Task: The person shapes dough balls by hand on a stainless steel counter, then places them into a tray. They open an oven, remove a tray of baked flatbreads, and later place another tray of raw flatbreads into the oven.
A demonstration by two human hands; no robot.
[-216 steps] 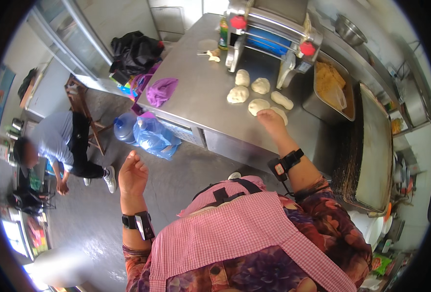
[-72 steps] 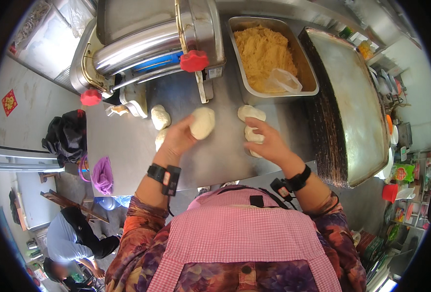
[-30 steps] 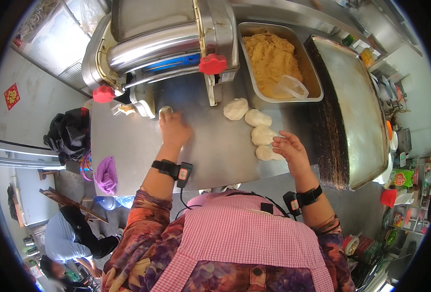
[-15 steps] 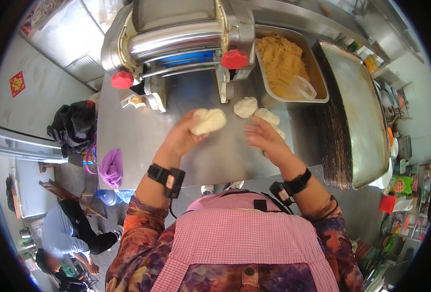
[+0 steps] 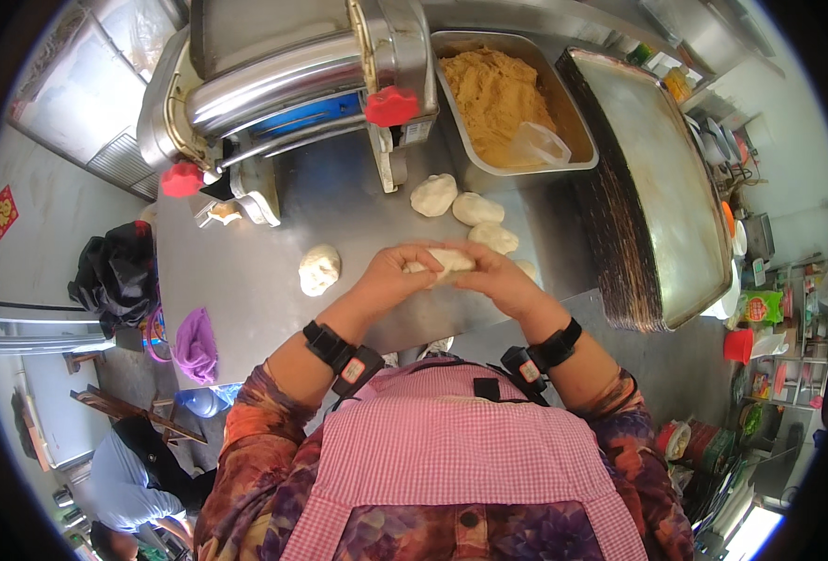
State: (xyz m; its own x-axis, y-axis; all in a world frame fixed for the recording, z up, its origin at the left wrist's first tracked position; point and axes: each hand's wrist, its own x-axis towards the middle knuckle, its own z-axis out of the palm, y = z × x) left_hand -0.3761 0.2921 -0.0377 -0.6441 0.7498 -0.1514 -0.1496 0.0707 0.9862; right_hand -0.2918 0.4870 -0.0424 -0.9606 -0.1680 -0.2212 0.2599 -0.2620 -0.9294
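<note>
Both hands grip one pale piece of dough (image 5: 444, 266) above the near part of the steel table (image 5: 273, 323). My left hand (image 5: 393, 279) curls around its left end, and my right hand (image 5: 505, 278) closes on the other end. Alone on the table, to the left of my left hand, lies another round dough piece (image 5: 319, 270). Beyond my right hand rests a loose row of dough pieces: a far one (image 5: 433, 194), a middle one (image 5: 478, 208) and a nearer one (image 5: 493, 237). A further piece (image 5: 526, 268) is mostly hidden by my right hand.
A steel roller machine (image 5: 278, 84) with red knobs stands at the far left. Right of it are a deep metal pan (image 5: 526, 171) of yellow-brown filling with a clear scoop (image 5: 537, 145) and a stack of trays (image 5: 666, 187). A purple cloth (image 5: 196, 346) lies at the left edge. Another person (image 5: 138, 477) bends at lower left.
The dough piece from my left hand now lies on the table at left. My right hand has closed on dough, and both hands have met around it. The view has shifted slightly.
</note>
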